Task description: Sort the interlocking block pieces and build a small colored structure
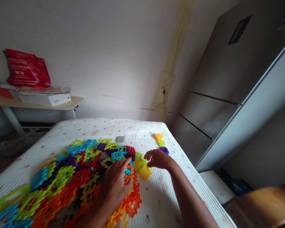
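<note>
A large heap of interlocking plastic tiles (65, 175) in lime, blue, red, orange, purple and yellow spreads over the left and middle of the table. My left hand (116, 180) is over the right part of this heap, thumb and forefinger apart; its other fingers are partly hidden. At the heap's right edge, my right hand (158, 159) has its fingers bent and apart, with nothing visible between them. Just left of and below it lies a yellow tile (145, 172). Beyond the right hand, a purple tile (164, 150), a lime tile (161, 143) and an orange-yellow tile (159, 136) form a row.
A grey tile (120, 139) lies apart behind the heap on the white ribbed tablecloth (104, 126). A tall fridge (211, 101) stands right of the table. On a side desk (77, 102) at left are a red bag (26, 68) and a white box (49, 98).
</note>
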`<state>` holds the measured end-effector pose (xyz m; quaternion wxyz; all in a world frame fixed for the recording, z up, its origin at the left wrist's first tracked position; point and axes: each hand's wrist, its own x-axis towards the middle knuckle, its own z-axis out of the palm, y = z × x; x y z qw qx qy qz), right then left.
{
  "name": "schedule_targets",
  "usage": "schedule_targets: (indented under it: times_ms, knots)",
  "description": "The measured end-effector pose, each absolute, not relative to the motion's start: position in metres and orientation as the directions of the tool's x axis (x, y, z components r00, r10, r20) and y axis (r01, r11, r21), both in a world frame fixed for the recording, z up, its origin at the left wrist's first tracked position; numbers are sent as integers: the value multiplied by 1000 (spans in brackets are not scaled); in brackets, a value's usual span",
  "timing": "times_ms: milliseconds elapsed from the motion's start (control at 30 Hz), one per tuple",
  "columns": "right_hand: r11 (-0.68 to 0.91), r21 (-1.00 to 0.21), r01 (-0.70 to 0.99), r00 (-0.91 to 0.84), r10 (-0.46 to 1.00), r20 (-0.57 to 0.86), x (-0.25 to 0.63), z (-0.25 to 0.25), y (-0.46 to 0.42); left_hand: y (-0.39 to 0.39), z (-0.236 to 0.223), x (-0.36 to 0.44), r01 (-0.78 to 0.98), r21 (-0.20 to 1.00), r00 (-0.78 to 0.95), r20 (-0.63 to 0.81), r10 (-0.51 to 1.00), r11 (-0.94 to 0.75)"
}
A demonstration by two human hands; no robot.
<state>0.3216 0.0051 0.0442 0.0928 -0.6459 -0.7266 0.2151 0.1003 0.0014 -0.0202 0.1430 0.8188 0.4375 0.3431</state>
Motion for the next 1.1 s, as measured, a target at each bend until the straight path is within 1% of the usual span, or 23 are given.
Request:
schedule_targets:
  times_ms: [133, 233, 300, 367, 467, 600, 667, 733, 767, 833, 900, 967, 1000, 1033, 1100]
  knots:
    - [82, -174, 981, -125, 959, -254, 306, 42, 0, -1, -15, 98, 677, 458, 387, 445, 807, -577]
    - [86, -18, 996, -88, 958, -273, 291, 33, -2, -5, -9, 97, 727, 377, 407, 436, 803, -574]
    - [65, 48, 997, -51, 963, -264, 281, 27, -2, -6, -5, 96, 759, 328, 421, 413, 808, -563]
    - [47, 48, 998, -34, 970, -242, 276, 24, -1, -8, -1, 96, 777, 296, 433, 389, 813, -555]
    - [58, -28, 998, -63, 978, -197, 278, 27, 0, -9, 0, 95, 770, 288, 448, 391, 804, -569]
    - [107, -164, 981, -125, 987, -99, 289, 38, 2, -6, -4, 93, 711, 303, 471, 464, 750, -634]
    - [133, -293, 947, -149, 988, -33, 294, 42, 3, -4, -6, 92, 685, 326, 463, 495, 735, -651]
    - [134, -467, 874, -125, 991, 50, 296, 43, 5, -1, -8, 92, 652, 379, 439, 517, 735, -657]
    - [137, -566, 813, -99, 990, 97, 296, 43, 6, 1, -9, 92, 625, 422, 424, 523, 739, -657]
    - [162, -749, 642, -42, 983, 177, 293, 40, 8, 3, -11, 92, 545, 546, 377, 519, 768, -636]
    - [214, -881, 421, 2, 971, 237, 288, 38, 10, 5, -13, 93, 437, 706, 315, 460, 830, -557]
    - [246, -939, 240, 49, 963, 265, 282, 37, 10, 7, -14, 94, 308, 859, 258, 338, 905, -408]
    - [252, -949, 189, 66, 961, 268, 278, 37, 9, 7, -14, 94, 233, 919, 239, 264, 934, -319]
    - [256, -953, 162, 74, 960, 271, 275, 37, 8, 7, -12, 94, 152, 961, 224, 195, 955, -231]
    - [284, -948, 143, 60, 954, 294, 269, 38, 5, 8, -9, 93, 6, 995, 188, 96, 978, -99]
